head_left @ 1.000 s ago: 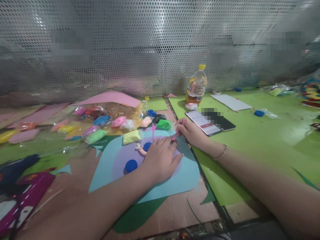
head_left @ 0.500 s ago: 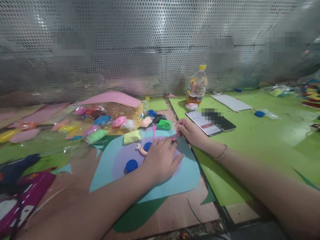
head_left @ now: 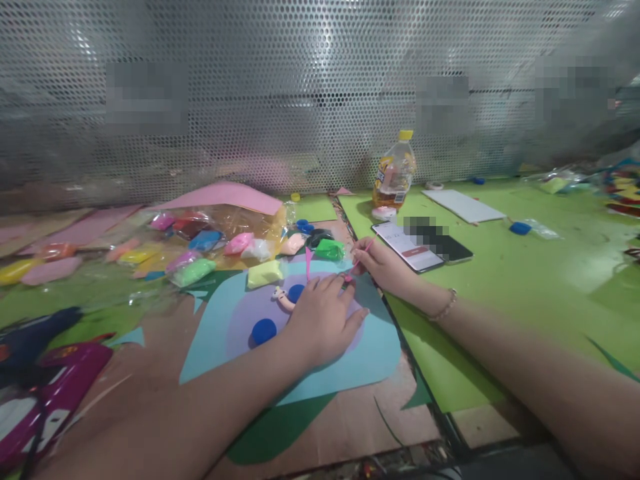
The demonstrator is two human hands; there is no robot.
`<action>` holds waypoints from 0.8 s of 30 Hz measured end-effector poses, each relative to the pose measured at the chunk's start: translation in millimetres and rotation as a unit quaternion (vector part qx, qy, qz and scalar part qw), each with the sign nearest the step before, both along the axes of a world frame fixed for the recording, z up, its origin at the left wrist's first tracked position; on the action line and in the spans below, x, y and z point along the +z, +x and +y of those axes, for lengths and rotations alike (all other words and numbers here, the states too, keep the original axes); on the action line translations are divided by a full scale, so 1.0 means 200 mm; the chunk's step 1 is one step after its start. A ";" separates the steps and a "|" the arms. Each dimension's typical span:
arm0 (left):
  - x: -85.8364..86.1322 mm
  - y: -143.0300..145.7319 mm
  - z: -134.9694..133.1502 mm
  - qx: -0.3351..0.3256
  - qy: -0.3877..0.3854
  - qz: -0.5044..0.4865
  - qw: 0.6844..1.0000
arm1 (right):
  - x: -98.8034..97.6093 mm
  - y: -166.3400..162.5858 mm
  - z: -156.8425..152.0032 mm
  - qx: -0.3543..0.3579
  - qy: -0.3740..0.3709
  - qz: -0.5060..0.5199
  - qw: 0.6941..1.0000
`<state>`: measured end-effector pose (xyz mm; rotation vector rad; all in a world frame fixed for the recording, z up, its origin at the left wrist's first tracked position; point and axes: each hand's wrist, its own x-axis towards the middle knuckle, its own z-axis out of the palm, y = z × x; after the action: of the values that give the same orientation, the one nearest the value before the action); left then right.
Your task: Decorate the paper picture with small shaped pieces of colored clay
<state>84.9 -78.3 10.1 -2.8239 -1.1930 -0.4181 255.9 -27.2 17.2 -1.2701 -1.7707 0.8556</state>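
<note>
My left hand (head_left: 323, 320) lies over a light-blue paper shape (head_left: 210, 353) with a lilac middle, fingers stretched forward and thumb apart. Under its fingertips something small shows a bit of green; most of it is hidden. A thin pink clay modelling tool (head_left: 362, 258) is pinched in my right hand (head_left: 373, 259), its wider end touching down by the left fingertips. Another pink tool (head_left: 308, 263) lies just beyond. Beside my left hand are a blue disc (head_left: 263, 331), a second blue piece (head_left: 297, 293) partly covered, and a pale curved clay figure (head_left: 284, 300) with eyes.
Several clay packets, such as a green packet (head_left: 329, 249) and a pale yellow packet (head_left: 265, 274), spread behind and left. Two phones (head_left: 410, 250) lie right of my right hand. A bottle (head_left: 395, 173) stands behind, before a perforated metal wall (head_left: 320, 80). A magenta case (head_left: 65, 393) is at left.
Both hands stay almost in place. The pink tool in my right hand has tilted very slightly, its upper end a little lower.
</note>
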 end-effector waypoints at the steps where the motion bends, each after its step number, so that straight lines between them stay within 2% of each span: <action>1: 0.00 0.00 0.00 0.001 0.000 -0.001 1.000 | 0.00 0.00 0.00 0.002 -0.003 0.003 1.000; 19: 0.01 0.00 0.00 -0.001 -0.002 0.004 1.000 | 0.00 -0.01 -0.01 0.015 0.019 -0.001 1.000; 24: 0.00 0.00 0.00 -0.001 -0.005 0.002 1.000 | 0.03 0.02 -0.03 -0.028 0.048 -0.026 0.998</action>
<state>84.5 -78.9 11.1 -2.8333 -1.1940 -0.4091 260.7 -32.3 23.8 -1.2837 -1.7861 0.7044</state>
